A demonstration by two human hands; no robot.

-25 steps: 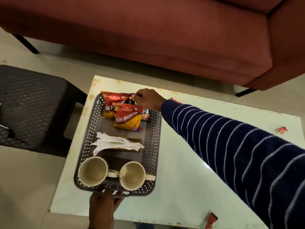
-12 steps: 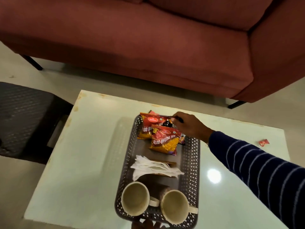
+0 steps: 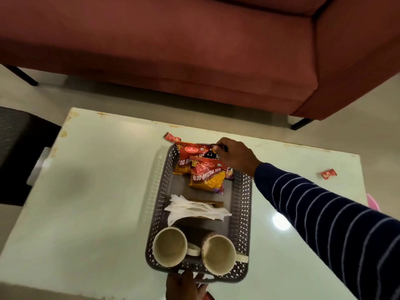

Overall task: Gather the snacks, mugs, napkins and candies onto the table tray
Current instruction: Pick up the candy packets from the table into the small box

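Note:
A grey perforated tray [image 3: 245,204] lies on the white table [image 3: 86,191]. It holds two red-and-yellow snack packets [image 3: 206,177], a pile of white napkins [image 3: 194,210] and two cream mugs [image 3: 170,246] [image 3: 218,254] at its near end. My right hand [image 3: 236,158] grips the tray's far rim beside the packets, fingers curled. My left hand [image 3: 184,284] holds the near rim, partly cut off by the frame's bottom edge. One red candy [image 3: 172,137] lies just beyond the tray's far left corner. Another red candy [image 3: 328,173] lies near the table's right side.
A red sofa [image 3: 194,50] stands close behind the table. A dark woven stool [image 3: 13,148] sits to the left. A pink object [image 3: 373,202] peeks out behind my right sleeve. Something red [image 3: 208,296] shows beside my left hand at the bottom edge.
The tray, held at both ends, has moved from the table's left edge toward its middle. A candy behind the far rim has come into view.

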